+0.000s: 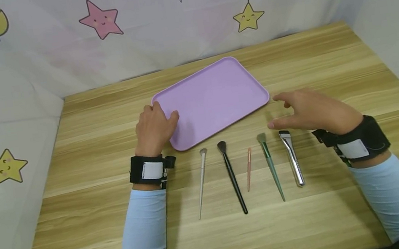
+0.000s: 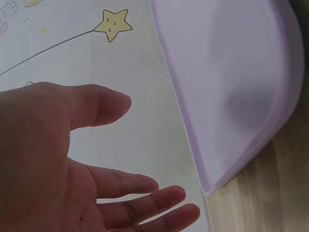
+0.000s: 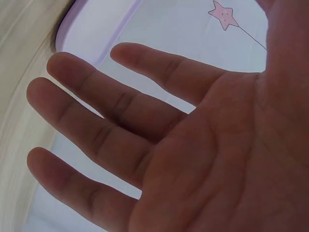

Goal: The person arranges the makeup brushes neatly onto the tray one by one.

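Note:
A lilac rectangular tray (image 1: 214,97) lies at a slant on the wooden table. My left hand (image 1: 154,128) is over its left end; in the left wrist view the fingers (image 2: 130,208) are spread and apart from the tray (image 2: 231,87). Off the tray's right corner hovers my right hand (image 1: 308,111), fingers extended, holding nothing; its palm (image 3: 203,154) fills much of the right wrist view. Nearer me lie a white makeup brush (image 1: 202,183), a black one (image 1: 233,177), a small pink one (image 1: 249,169), a green one (image 1: 271,167) and a silver one (image 1: 292,158).
The wooden table (image 1: 94,165) extends on both sides of the tray and brushes. A pale curtain (image 1: 155,28) with stars hangs along the back and sides of the table. Both wrists wear black straps (image 1: 359,144) with cameras.

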Tool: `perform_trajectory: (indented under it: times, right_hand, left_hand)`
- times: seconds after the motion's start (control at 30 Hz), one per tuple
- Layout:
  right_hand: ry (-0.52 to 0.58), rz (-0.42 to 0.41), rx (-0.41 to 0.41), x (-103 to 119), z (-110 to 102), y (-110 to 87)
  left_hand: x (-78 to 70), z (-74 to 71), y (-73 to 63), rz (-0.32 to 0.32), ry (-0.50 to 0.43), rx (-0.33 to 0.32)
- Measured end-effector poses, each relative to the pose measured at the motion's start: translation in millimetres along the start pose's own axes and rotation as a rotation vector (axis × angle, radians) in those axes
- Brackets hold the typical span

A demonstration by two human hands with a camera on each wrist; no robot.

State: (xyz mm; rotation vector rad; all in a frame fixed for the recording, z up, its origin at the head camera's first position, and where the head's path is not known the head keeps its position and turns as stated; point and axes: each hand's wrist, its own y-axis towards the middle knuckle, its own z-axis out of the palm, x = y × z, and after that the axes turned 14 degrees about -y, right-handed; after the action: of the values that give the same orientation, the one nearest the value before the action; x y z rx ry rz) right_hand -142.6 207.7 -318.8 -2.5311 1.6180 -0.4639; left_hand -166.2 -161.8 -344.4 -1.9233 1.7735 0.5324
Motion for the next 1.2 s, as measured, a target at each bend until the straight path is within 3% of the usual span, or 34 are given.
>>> perform_trajectory:
  times: [0.37,0.67,0.8,1.2]
  right_hand:
    - [-0.010,0.029,0.013,-3,4,0.4]
    - [-0.006,0.025,0.047,-5,8,-0.1]
    - [-0.008,0.013,0.051,-8,10,-2.0]
    - [-0.061,0.034,0.116,-2,14,-7.2]
  left_hand:
    - [6.3,3.7,4.0,-0.087,0.011,0.060]
    - [12.5,5.6,5.4,-0.066,0.005,0.051]
    - [15.8,5.7,5.4,-0.052,0.009,0.084]
    - [22.4,6.3,9.0,-0.088,0.006,0.184]
